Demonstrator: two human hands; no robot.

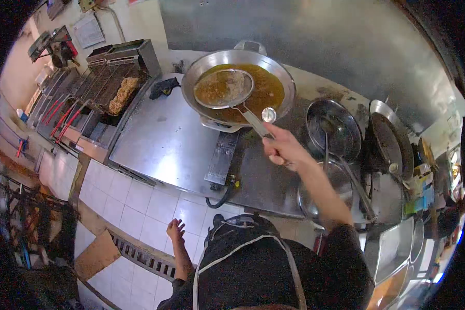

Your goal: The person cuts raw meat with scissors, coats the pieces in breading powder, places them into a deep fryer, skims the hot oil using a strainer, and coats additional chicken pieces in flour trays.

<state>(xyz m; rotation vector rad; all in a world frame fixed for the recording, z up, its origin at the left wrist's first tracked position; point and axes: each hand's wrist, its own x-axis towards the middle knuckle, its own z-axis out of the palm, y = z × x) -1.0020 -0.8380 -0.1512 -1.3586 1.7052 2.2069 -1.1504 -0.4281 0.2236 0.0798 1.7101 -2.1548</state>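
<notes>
My right hand (pixel 284 148) grips the handle of a round mesh strainer (pixel 223 89). The strainer's mesh lies over the brownish-yellow oil (pixel 274 85) in a large metal wok (pixel 192 67), with pale bits on or under the mesh. A small shiny round thing (pixel 268 114) shows at the wok's near right edge, beside the strainer handle. My left hand (pixel 175 229) hangs low over the tiled floor, away from the counter, with its fingers loosely bent and apart and nothing in it.
Left of the steel counter (pixel 160 139) stands a fryer (pixel 150 59) with a basket of browned food (pixel 123 96). A dark cloth (pixel 164 88) lies near the wok. On the right are a dark pan (pixel 349 124), a metal bowl (pixel 315 194) and another wok (pixel 385 109).
</notes>
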